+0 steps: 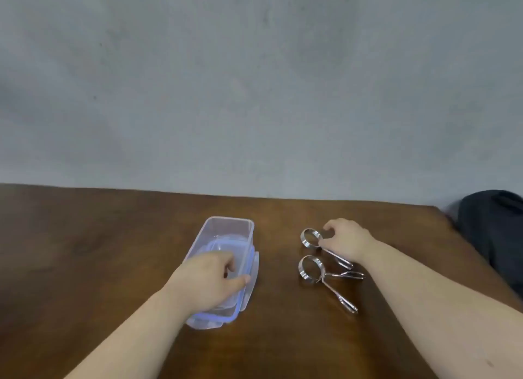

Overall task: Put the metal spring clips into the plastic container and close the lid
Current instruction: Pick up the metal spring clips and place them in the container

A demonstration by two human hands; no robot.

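Observation:
A clear plastic container (pixel 229 228) lies lengthwise on the brown table (pixel 99 251), left of centre. Its lid (pixel 254 268), with a blue seal, rests tilted in and over the container's near half. My left hand (pixel 208 279) lies on the lid, fingers curled over it and thumb at its right edge. Two metal spring clips lie to the right. My right hand (pixel 348 240) pinches the far clip (pixel 310 238) just behind its ring; that clip still rests on the table. The near clip (pixel 309 268) lies free, its handles pointing toward me and to the right.
A grey wall runs along the table's far edge. A dark bundle (pixel 495 237), perhaps cloth or a bag, sits off the table's right corner. The table's right edge slants toward me under my right forearm.

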